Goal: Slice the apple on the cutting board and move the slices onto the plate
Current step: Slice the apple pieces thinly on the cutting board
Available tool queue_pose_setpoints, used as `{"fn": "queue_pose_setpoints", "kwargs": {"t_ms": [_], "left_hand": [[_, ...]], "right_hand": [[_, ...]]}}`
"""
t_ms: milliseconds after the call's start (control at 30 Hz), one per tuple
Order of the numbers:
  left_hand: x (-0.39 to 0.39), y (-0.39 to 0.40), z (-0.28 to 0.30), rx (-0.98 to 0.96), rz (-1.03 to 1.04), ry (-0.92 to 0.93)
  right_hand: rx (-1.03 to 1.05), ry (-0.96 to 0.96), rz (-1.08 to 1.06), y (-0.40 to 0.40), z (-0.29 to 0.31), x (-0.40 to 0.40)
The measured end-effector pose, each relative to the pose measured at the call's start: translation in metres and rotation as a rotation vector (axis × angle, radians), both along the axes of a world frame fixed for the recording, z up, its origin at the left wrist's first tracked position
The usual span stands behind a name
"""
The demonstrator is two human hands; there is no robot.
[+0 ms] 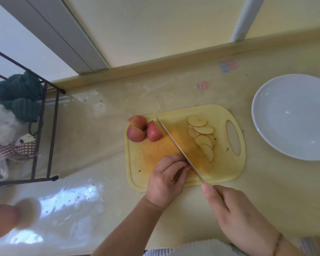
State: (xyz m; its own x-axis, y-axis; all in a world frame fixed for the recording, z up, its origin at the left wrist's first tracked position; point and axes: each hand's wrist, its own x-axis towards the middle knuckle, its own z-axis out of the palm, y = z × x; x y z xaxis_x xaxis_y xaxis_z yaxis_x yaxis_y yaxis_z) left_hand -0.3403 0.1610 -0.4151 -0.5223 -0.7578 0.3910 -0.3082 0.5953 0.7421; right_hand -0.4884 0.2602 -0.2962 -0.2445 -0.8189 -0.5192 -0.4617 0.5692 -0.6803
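Right hand (235, 213) grips the knife (179, 150); left hand's (166, 180) curled fingers hide, perhaps, an apple piece.

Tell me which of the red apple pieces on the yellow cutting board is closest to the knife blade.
The smaller red apple wedge, the rightmost piece; it lies right beside the blade, while the larger pieces sit farther left.

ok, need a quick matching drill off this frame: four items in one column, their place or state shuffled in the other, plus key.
Items
1. apple slices
2. plate
3. knife
4. uncut apple pieces

Place or state
A. held by the right hand, blade slanting across the cutting board
B. far left corner of the board
C. fanned in a row near the board's handle hole
D. right of the board, nothing on it

Pairs: 1-C, 2-D, 3-A, 4-B
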Motion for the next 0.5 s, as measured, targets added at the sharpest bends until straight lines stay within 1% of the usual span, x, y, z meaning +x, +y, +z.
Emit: {"fn": "queue_pose_setpoints", "kwargs": {"t_ms": [133, 500], "left_hand": [[-0.0009, -0.0004, 0.0013, -0.013, 0.002, 0.016], [-0.0028, -0.0014, 0.0013, -0.038, -0.005, 0.017]], "right_hand": [[-0.009, 0.031, 0.014, 0.0035, -0.0017, 0.0007], [-0.012, 0.002, 0.001, 0.0038, 0.0007, 0.0028]]}}
